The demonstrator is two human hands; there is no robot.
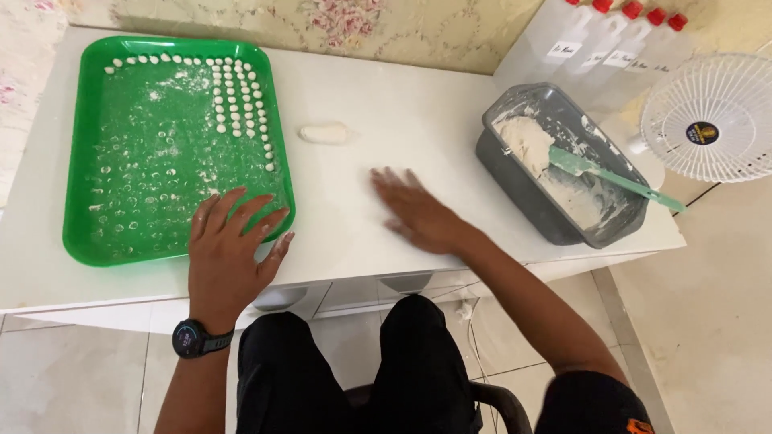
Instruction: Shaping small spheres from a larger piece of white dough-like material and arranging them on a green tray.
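My left hand (229, 245) lies flat with fingers spread on the near right corner of a green tray (80, 193), which is dusted with flour. Several small white dough balls (237, 100) sit in rows along the tray's far edge and right side. My right hand (414, 210) is flat and blurred on the white table (386, 104), palm down, holding nothing that I can see. A small log of white dough (323, 133) lies on the table beyond it, apart from both hands.
A grey rectangular tub (515, 173) with dough and a green spatula (611, 174) stands at the right. Behind it are several clear squeeze bottles with red caps (619, 40), and a white fan (708, 116) at the far right. Drawers sit under the table edge.
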